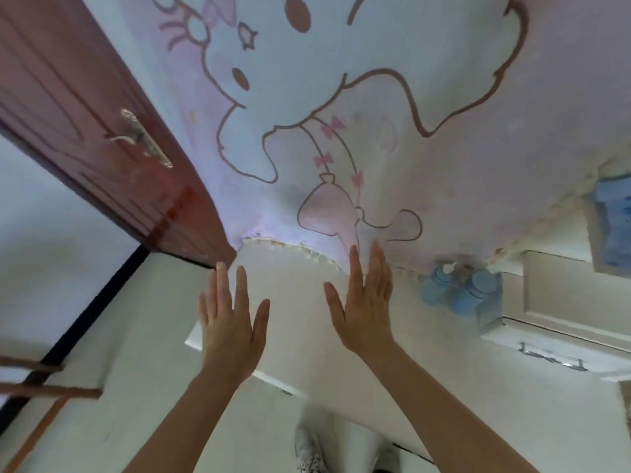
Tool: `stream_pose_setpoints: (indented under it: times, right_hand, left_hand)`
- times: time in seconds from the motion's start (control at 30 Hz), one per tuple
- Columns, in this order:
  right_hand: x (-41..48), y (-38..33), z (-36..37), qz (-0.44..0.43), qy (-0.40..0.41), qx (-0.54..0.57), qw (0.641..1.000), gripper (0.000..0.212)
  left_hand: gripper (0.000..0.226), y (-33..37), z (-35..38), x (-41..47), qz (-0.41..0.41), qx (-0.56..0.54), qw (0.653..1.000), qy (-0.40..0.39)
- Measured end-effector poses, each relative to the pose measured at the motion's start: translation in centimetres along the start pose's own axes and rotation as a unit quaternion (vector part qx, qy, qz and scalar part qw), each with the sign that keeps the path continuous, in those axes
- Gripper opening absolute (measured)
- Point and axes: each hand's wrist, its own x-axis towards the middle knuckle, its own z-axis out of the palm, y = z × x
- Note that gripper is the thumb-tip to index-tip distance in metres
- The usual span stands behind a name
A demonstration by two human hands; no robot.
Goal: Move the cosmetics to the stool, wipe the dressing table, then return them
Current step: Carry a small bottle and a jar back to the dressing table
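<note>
**Hands empty, bottles sitting off to the right**

Door (85, 107) is standing open on the left, so a wide elbow swing risks clipping it. Left hand (228, 322) and right hand (365, 302) are hovering flat, fingers spread, gripping nothing. Blue bottles (461, 291) are crowding together on the dressing table (553, 336), right of both hands; grabbing one risks toppling its neighbour. Blur is hiding the bottle count, the frame is cutting off the table's right end, and I'm not making out a stool.
</note>
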Motion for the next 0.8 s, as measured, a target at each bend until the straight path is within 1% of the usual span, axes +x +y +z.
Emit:
stream_pose_setpoints:
  times: [0.13,0.2,0.37,0.43,0.53,0.6,0.7,0.8]
  right_hand:
    - [1.9,-10.6,3.0,-0.131,-0.024,0.059,0.989,0.072]
    - [2.2,-16.9,4.6,-0.196,-0.031,0.085,0.976,0.073]
    - [0.7,-33.2,10.1,-0.314,-0.017,0.121,0.941,0.073]
    - [-1.2,-40.0,12.6,-0.346,-0.032,0.124,0.929,0.073]
    - [-5.2,-50.3,16.4,-0.412,-0.065,0.130,0.900,0.075]
    - [-7.5,-56.1,18.4,-0.439,-0.083,0.140,0.884,0.077]
    - [-10.8,-63.7,21.3,-0.461,-0.120,0.163,0.864,0.076]
    - [-13.1,-69.3,24.2,-0.480,-0.147,0.186,0.845,0.075]
  left_hand:
    - [0.067,-8.2,-8.2,-2.6,-0.084,0.073,0.989,0.099]
    - [0.067,-12.9,-12.2,-4.7,-0.122,0.094,0.977,0.149]
    - [0.066,-25.0,-19.9,-12.0,-0.193,0.148,0.940,0.241]
    - [0.066,-30.2,-22.7,-15.9,-0.212,0.179,0.927,0.252]
    - [0.067,-38.0,-27.4,-22.2,-0.268,0.213,0.901,0.266]
    - [0.066,-42.0,-30.0,-25.7,-0.305,0.222,0.884,0.276]
    - [0.066,-47.3,-33.1,-30.1,-0.348,0.227,0.864,0.282]
    - [0.066,-52.0,-34.5,-32.8,-0.387,0.237,0.847,0.278]
